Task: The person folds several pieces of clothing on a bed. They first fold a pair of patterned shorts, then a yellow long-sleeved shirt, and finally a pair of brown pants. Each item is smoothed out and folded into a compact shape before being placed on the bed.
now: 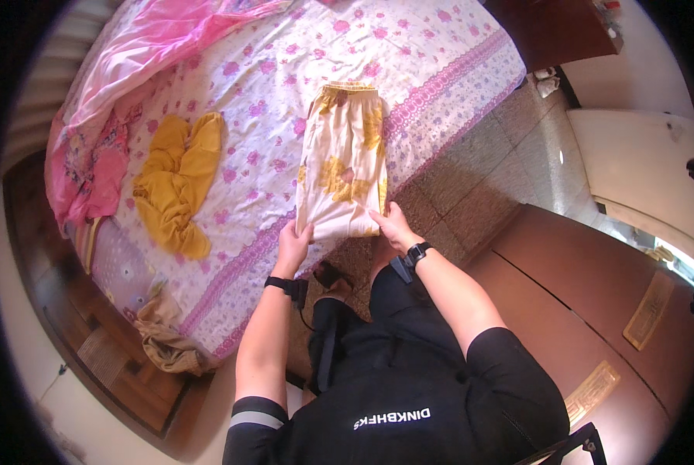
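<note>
Cream folded fabric trousers with yellow flowers and a gathered waistband (342, 160) lie, in our head view, on the pink-flowered white bedsheet (262, 108), the lower end over the bed's edge. Our left hand (293, 246) and right hand (396, 229) close, thumbs uppermost, on its lower corners. Leftward lies a crumpled mustard-yellow cloth (178, 182).

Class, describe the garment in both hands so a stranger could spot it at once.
Find the bed covered in pink flowers, then its near edge. There the left hand and right hand hold the lower corners of elastic-waisted bottoms. They are cream with big yellow flowers, held flat, unlike the plain mustard garment crumpled to their left.
</note>
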A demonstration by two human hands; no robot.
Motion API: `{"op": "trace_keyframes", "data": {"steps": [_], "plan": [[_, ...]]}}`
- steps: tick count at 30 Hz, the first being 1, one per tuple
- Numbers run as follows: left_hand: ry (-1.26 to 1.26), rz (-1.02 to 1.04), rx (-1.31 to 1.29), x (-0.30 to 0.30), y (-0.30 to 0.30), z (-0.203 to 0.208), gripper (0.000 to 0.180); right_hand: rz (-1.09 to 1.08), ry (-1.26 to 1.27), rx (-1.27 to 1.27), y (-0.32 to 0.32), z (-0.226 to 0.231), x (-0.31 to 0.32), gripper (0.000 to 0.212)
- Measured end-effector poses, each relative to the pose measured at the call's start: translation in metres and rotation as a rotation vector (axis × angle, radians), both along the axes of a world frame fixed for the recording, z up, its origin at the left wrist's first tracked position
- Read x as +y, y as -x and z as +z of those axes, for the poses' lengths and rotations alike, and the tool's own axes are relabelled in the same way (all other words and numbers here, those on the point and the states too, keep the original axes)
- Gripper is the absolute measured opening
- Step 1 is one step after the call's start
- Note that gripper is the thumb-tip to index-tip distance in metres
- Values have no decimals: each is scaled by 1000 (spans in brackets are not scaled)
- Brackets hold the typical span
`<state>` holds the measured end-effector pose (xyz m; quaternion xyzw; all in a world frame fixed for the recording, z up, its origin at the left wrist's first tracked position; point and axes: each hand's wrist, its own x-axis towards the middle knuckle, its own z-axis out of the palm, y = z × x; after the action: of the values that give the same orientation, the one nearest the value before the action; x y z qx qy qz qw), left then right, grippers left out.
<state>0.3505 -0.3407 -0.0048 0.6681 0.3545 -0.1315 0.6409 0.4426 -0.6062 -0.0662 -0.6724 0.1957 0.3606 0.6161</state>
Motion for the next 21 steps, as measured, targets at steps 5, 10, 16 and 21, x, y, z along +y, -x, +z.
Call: {"op": "trace_keyframes", "data": {"steps": [5,10,16,21], "plan": [[-212,-78,-158,-1,-4,31,62,-17,99,-220,14,22,1,84],[-437,-317,-133,5,-12,11,59,176,412,-730,16,38,9,65],[-562,-493,-330,6,0,6,36,592,301,-865,28,54,-2,43],[-297,-585,-188,19,-41,34,46,625,228,-980,2,63,-14,50]]}}
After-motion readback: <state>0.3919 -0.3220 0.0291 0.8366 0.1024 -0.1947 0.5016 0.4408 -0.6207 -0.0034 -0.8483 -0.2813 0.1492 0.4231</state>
